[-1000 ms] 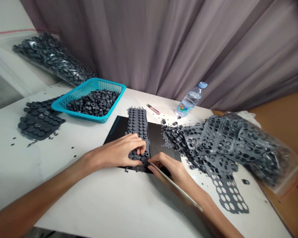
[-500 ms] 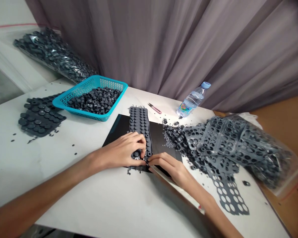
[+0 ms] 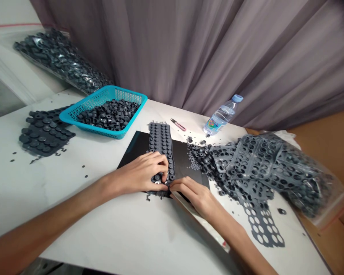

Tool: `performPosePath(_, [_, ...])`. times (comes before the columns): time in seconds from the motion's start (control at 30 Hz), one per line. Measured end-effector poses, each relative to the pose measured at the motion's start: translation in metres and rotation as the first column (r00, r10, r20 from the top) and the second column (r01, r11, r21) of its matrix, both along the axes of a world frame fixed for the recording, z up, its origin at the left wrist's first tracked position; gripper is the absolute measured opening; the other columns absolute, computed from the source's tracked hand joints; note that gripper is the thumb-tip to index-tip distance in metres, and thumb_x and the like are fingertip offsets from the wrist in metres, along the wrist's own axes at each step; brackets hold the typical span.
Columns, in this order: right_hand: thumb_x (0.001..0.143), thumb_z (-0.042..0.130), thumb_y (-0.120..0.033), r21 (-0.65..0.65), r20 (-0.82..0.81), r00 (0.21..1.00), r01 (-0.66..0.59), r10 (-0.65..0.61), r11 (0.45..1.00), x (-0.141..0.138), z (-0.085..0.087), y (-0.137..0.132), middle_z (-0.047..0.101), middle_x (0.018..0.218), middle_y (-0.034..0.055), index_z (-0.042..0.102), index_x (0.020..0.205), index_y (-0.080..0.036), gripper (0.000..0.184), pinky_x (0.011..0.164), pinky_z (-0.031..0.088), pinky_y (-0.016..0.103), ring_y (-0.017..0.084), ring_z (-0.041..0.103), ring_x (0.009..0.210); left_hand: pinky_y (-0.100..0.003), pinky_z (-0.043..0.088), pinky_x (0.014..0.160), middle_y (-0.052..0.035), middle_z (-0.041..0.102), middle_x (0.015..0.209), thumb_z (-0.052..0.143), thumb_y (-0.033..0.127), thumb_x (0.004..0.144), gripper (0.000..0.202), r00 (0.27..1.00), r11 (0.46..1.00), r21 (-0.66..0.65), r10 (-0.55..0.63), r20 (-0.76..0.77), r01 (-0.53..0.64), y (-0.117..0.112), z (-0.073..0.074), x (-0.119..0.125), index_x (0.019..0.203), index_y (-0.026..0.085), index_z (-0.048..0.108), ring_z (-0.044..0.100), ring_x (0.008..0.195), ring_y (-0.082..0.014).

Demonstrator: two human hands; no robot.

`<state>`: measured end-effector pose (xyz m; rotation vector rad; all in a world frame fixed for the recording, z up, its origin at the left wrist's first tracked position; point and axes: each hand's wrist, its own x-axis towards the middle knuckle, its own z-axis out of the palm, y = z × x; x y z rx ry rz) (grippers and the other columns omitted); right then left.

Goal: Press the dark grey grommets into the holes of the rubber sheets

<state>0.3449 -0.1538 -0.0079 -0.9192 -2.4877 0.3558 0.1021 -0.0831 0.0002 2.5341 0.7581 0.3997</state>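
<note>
A dark grey moulded rubber sheet (image 3: 160, 139) with rows of round knobs lies lengthwise on a black flat board (image 3: 133, 152). My left hand (image 3: 147, 172) rests over the sheet's near end, its curled fingers and thumb closed on the knobs there. Just to the right, my right hand (image 3: 196, 196) is closed, its fingertips meeting the left thumb at the sheet's near right edge. What the right fingertips pinch is hidden. Beneath the right hand and forearm runs a long pale strip (image 3: 202, 221), slanting towards me.
A blue basket (image 3: 103, 131) holds small black rubber pieces. Beside it lies another knobbed sheet (image 3: 46, 133). Pink snips (image 3: 178, 125) and a water bottle (image 3: 220, 116) stand farther back. Punched sheets (image 3: 263, 225), loose pieces and a filled plastic bag (image 3: 275, 164) cover the right side.
Both hands stay at the sheet's near end, with barely any shift. The whole view has drifted slightly.
</note>
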Motion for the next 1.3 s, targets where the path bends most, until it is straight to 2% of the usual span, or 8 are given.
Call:
performPosePath(0.23, [0.111,0.039,-0.021,0.05,0.022,1.0,0.011,-0.012,0.999,-0.001,0.0,0.001,0.074,0.102,0.0086,0.066,0.108,-0.017,0.027,0.08,0.058,0.025,0.016,0.072,0.091,-0.037,0.041,0.093,-0.0016,0.064,0.108,0.074,0.035,0.092,0.015,1.0,1.0,0.011,-0.004,0.011,0.004,0.0,0.0,0.0,0.088,0.022,0.069,0.057,0.102,-0.0227])
performPosePath(0.5, [0.11,0.042,-0.019,0.145,0.112,0.985,0.114,-0.131,0.983,-0.011,-0.006,-0.006,0.072,0.102,0.0084,0.064,0.113,-0.016,0.023,0.068,0.056,0.027,0.019,0.068,0.089,-0.037,0.04,0.095,-0.0007,0.064,0.108,0.074,0.037,0.091,0.017,1.0,1.0,-0.005,0.0,-0.011,0.0,-0.001,0.001,0.001,0.087,0.022,0.067,0.058,0.103,-0.0219])
performPosePath(0.63, [0.108,0.047,-0.019,0.195,0.205,0.966,0.117,-0.157,0.974,-0.014,-0.01,-0.011,0.07,0.111,0.0119,0.059,0.132,-0.012,0.027,0.073,0.058,0.033,0.023,0.065,0.095,-0.037,0.04,0.096,-0.0005,0.064,0.107,0.074,0.035,0.091,0.016,1.0,1.0,-0.007,0.011,-0.015,-0.011,-0.001,0.001,0.002,0.086,0.022,0.067,0.058,0.102,-0.0212])
performPosePath(0.83, [0.106,0.044,-0.013,0.271,0.299,0.946,0.042,-0.126,0.962,-0.016,-0.01,-0.016,0.069,0.112,0.0169,0.059,0.133,-0.004,0.031,0.083,0.059,0.041,0.029,0.064,0.097,-0.036,0.04,0.093,-0.0004,0.064,0.106,0.073,0.037,0.091,0.016,1.0,0.999,-0.028,0.018,-0.008,-0.018,0.0,0.001,0.001,0.087,0.022,0.068,0.058,0.101,-0.0209])
performPosePath(0.97, [0.106,0.046,-0.014,0.26,0.22,0.955,0.137,-0.197,0.956,-0.012,-0.01,-0.015,0.068,0.116,0.0191,0.057,0.136,-0.003,0.033,0.084,0.058,0.039,0.029,0.065,0.102,-0.036,0.04,0.093,-0.0004,0.063,0.105,0.072,0.042,0.092,0.022,1.0,0.998,-0.058,0.023,-0.022,-0.024,-0.001,0.003,0.002,0.086,0.022,0.067,0.057,0.101,-0.0214])
performPosePath(1.07, [0.107,0.05,-0.017,0.202,0.075,0.97,0.213,-0.232,0.956,-0.004,-0.008,-0.011,0.069,0.112,0.0155,0.057,0.138,-0.008,0.033,0.078,0.058,0.034,0.024,0.068,0.097,-0.036,0.039,0.093,-0.0003,0.063,0.106,0.072,0.045,0.092,0.023,1.0,0.997,-0.079,0.02,-0.024,-0.021,-0.001,0.005,0.002,0.087,0.023,0.067,0.057,0.102,-0.0215])
performPosePath(1.2, [0.106,0.056,-0.023,0.055,-0.064,0.984,0.169,-0.166,0.984,0.003,-0.006,-0.006,0.074,0.098,0.007,0.064,0.127,-0.017,0.023,0.073,0.057,0.027,0.018,0.07,0.084,-0.036,0.039,0.095,-0.0005,0.063,0.107,0.073,0.043,0.092,0.022,1.0,0.996,-0.087,0.009,-0.022,-0.011,0.0,0.005,0.002,0.088,0.023,0.067,0.057,0.104,-0.0221])
performPosePath(1.3, [0.105,0.059,-0.026,0.022,-0.088,0.989,0.124,-0.121,0.992,0.003,-0.007,-0.004,0.076,0.091,0.0053,0.067,0.111,-0.019,0.013,0.072,0.056,0.026,0.017,0.07,0.079,-0.037,0.039,0.096,-0.0005,0.064,0.107,0.073,0.042,0.092,0.02,1.0,0.997,-0.081,0.002,-0.013,-0.003,0.0,0.003,0.001,0.089,0.023,0.067,0.056,0.105,-0.0226])
